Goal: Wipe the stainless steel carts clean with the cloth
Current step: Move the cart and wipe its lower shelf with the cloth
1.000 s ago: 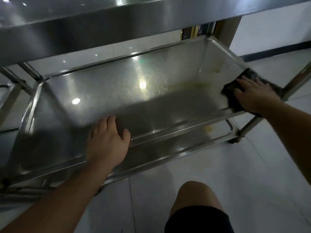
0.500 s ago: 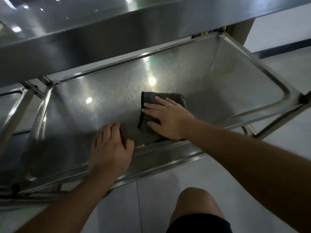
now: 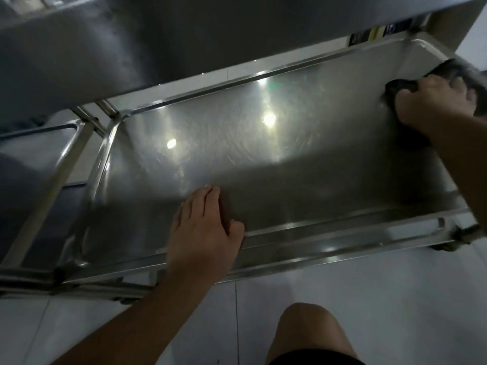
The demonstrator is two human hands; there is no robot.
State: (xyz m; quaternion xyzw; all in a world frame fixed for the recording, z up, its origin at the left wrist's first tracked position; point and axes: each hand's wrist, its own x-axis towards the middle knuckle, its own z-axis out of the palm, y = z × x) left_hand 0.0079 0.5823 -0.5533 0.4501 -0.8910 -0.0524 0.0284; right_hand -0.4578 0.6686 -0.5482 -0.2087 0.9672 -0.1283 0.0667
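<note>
Looking down at lower shelf of a stainless steel cart, a shallow tray with raised rim, brushed metal showing faint swirl marks and two bright ceiling-light reflections near centre. Near half of shelf lying in shadow. Upper shelf of same cart crossing top of view, dull grey, blurred.

Left hand resting flat on near rim of lower shelf, fingers straight and together reaching onto the tray floor, thumb lying along the rim, holding nothing.

Right hand pressing dark cloth against far right corner of the tray, fingers curled over the bunched fabric, cloth edges sticking out left of and beyond the knuckles; motion-blurred there. Hands well apart, one at each side of the shelf.

Second steel cart standing just beside on the left, frames close, touching or not cannot tell. Caster showing under near right corner.

Pale glossy floor tiles below, grout line running toward viewer. Bare knee and dark shorts hem at bottom edge. White wall at top right, small dark labels beyond far rim, unreadable.
</note>
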